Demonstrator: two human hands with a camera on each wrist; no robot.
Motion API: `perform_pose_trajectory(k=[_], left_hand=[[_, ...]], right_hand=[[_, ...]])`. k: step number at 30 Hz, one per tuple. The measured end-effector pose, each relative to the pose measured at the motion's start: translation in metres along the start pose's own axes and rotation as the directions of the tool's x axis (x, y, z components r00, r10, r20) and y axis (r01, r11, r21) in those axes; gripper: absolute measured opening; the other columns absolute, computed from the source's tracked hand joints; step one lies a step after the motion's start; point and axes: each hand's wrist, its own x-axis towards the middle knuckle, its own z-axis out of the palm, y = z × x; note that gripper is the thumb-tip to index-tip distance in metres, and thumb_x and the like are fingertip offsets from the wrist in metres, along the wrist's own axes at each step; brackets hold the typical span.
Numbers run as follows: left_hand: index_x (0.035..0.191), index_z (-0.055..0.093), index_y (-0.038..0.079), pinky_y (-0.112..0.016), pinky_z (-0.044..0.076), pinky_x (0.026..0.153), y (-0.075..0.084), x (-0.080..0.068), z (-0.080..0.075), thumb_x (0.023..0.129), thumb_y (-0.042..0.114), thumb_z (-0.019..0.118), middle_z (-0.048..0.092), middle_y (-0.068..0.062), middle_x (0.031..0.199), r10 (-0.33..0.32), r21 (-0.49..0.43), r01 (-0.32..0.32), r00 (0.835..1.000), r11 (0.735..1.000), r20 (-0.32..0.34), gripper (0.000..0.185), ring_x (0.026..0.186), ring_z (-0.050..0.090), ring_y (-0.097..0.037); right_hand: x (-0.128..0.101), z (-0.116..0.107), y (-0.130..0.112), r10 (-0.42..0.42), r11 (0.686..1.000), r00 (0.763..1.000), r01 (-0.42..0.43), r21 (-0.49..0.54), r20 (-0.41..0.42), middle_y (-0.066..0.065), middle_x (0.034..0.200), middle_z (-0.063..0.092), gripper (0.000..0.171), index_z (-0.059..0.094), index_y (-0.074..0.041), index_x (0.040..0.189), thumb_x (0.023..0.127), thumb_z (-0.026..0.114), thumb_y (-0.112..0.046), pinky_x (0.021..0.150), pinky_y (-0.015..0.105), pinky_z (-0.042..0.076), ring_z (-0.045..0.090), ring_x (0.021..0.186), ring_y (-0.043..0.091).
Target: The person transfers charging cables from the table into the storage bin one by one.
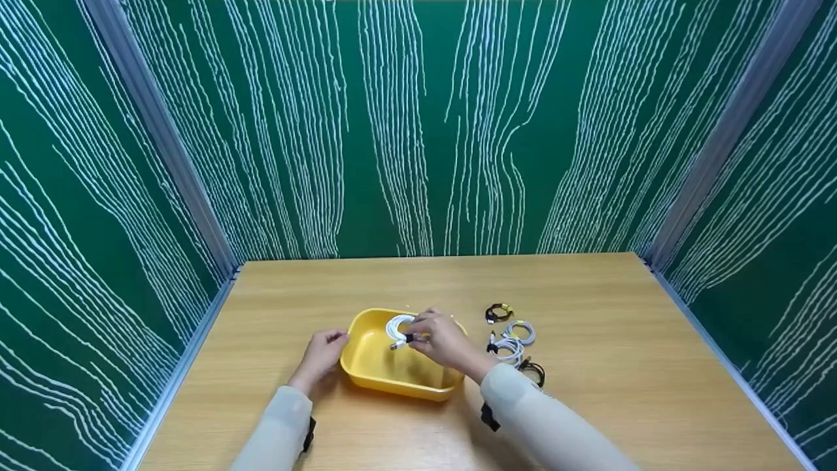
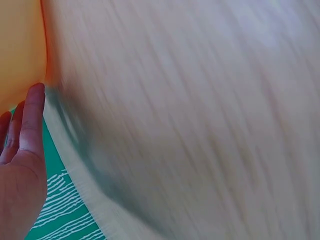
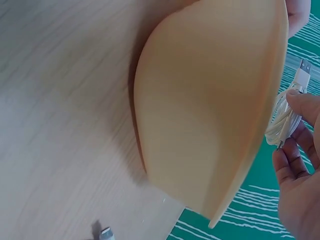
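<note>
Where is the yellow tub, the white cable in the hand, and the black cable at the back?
yellow tub (image 1: pixel 386 383), head view, front wall.
white cable (image 1: pixel 397 325), head view, coil's left side.
black cable (image 1: pixel 499 313), head view, coil.

Right hand (image 3: pixel 300 175) pinching coiled white cable (image 3: pixel 285 120), beside yellow tray (image 3: pixel 210 100)

Coiled white cable (image 1: pixel 399 327) (over yellow bin (image 1: pixel 376 373))

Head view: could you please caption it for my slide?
Right hand holds a coiled white cable over a yellow tray.
</note>
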Motion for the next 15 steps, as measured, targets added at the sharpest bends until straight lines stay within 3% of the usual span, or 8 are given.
perform_pose_trajectory(k=[7,15], left_hand=[[0.114,0.075,-0.009,-0.022,0.053,0.076,0.0,0.0,0.0,0.108,0.012,0.059,0.077,-0.017,0.108,-0.014,-0.006,0.014,1.0,1.0,-0.004,0.027,0.091,0.065,-0.015],[0.112,0.075,-0.012,-0.023,0.053,0.073,0.0,-0.001,0.001,0.107,0.007,0.059,0.077,-0.019,0.104,-0.005,-0.037,0.005,1.0,0.999,-0.003,0.025,0.086,0.065,-0.015]], right_hand=[[0.003,0.006,-0.008,0.043,0.998,0.998,-0.045,0.033,0.036,0.006,0.124,0.079,0.022,0.086,-0.015,0.117,0.096,0.081,-0.012,0.103,0.046,0.058,0.064,0.117,0.025],[0.006,0.017,-0.015,-0.025,0.999,0.999,0.025,0.032,0.019,0.005,0.119,0.081,0.02,0.086,-0.012,0.114,0.095,0.083,-0.009,0.097,0.041,0.055,0.064,0.111,0.024]])
